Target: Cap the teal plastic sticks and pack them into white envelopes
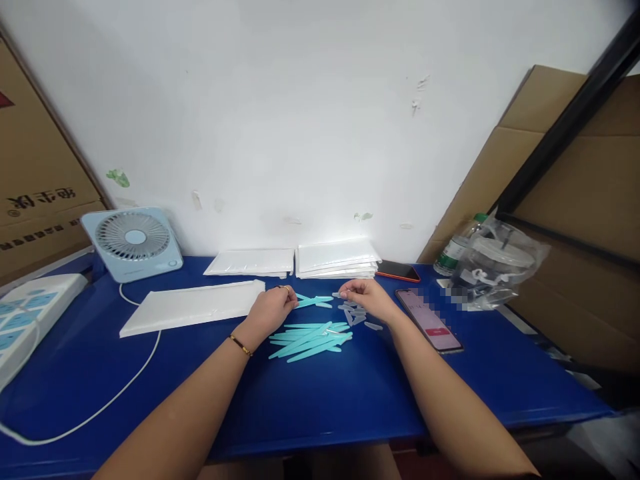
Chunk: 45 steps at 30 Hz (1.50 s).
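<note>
The left hand (270,308) hides one end of the teal stick (314,301) it pinches; the stick's long axis runs left-right, pointing at the right hand (364,298), which pinches a small clear cap (343,295) above the blue worktop (350,393).

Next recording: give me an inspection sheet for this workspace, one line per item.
Surface: blue table, its front part bare.
Job's things: pile of teal sticks lies between the hands; small clear caps lie by the right hand.
Clutter: white flat packs stacked at the back, white tray, two phones, plastic bag, bottle.
Grippers: left hand pinches a teal stick; right hand has its fingers closed on a clear cap.
Cables: white cable runs across the table from the fan.
Surroundings: white wall, cardboard boxes on both sides.
</note>
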Motion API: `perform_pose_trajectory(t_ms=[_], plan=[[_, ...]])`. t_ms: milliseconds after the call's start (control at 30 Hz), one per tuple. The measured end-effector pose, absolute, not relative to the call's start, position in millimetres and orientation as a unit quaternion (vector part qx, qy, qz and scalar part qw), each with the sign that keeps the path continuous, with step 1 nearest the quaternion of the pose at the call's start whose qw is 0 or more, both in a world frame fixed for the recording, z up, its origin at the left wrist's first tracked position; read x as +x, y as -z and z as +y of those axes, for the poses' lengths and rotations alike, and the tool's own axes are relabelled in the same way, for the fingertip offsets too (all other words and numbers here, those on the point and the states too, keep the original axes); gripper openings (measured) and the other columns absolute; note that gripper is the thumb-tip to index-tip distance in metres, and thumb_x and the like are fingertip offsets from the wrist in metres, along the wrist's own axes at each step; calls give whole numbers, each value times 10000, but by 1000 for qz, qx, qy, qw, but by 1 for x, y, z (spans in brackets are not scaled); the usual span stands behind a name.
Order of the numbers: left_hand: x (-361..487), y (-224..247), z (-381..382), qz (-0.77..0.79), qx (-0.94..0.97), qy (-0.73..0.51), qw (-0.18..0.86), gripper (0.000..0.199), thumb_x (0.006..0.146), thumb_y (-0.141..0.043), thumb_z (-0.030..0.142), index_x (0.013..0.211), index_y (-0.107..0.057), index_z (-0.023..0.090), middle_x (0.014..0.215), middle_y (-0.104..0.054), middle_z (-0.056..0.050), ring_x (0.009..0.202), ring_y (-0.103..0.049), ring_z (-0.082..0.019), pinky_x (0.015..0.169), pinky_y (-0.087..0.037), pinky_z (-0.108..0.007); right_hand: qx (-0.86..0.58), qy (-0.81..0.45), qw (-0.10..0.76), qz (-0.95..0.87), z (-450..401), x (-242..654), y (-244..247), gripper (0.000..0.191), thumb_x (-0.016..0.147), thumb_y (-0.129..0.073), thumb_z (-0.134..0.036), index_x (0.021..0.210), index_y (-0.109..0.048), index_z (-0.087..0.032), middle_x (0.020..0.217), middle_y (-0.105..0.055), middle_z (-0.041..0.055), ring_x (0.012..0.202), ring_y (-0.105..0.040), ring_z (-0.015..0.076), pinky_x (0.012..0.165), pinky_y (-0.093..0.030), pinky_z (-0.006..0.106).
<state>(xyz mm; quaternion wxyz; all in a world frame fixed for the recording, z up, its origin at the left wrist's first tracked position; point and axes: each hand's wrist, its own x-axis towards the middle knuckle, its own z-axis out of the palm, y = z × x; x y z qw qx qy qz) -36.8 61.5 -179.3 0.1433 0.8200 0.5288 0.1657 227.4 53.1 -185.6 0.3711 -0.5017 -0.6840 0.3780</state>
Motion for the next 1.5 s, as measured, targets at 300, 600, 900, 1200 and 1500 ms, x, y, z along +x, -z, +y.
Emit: perform_pose_trajectory(t_ms=[300, 600, 900, 1200, 1500], plan=[[-32, 180, 60, 506, 824, -189, 170, 141, 818, -468, 306, 803, -575, 216, 780, -643, -12, 737, -585, -171, 613, -377, -254, -498, -368, 355, -700, 53, 211, 190, 295, 745, -604, -403, 867, -673, -144, 684, -616, 17, 586, -509, 108, 541, -385, 220], [-28, 177, 54, 494, 825, -223, 159, 231, 764, -551, 403, 886, -593, 211, 876, -627, -28, 827, -572, -189, 671, -406, -268, -546, -183, 319, -753, 52, 215, 187, 214, 752, -595, -342, 866, -697, -192, 755, -650, 28, 637, -552, 131, 598, -419, 243], [-25, 174, 34, 422, 873, -98, 224, 144, 739, -541, 337, 734, -622, 219, 758, -629, -6, 679, -555, -151, 565, -368, -238, -537, -83, 184, -819, 47, 222, 190, 59, 696, -604, -175, 709, -660, -189, 741, -610, 18, 644, -543, 119, 590, -374, 218], [-28, 168, 40, 451, 831, -189, 264, 257, 900, -277, 365, 881, -488, 220, 691, -552, 17, 604, -505, -134, 564, -362, -243, -495, -207, 307, -786, 40, 220, 181, 134, 808, -492, -252, 830, -604, -180, 648, -555, -14, 534, -482, 87, 500, -354, 193], [-31, 162, 42, 424, 874, -127, 201, 420, 902, -290, 431, 733, -602, 205, 735, -617, -26, 695, -547, -162, 604, -346, -255, -464, -250, 369, -765, 33, 210, 177, 221, 847, -483, -339, 927, -615, -181, 740, -605, 16, 635, -546, 115, 572, -427, 216]])
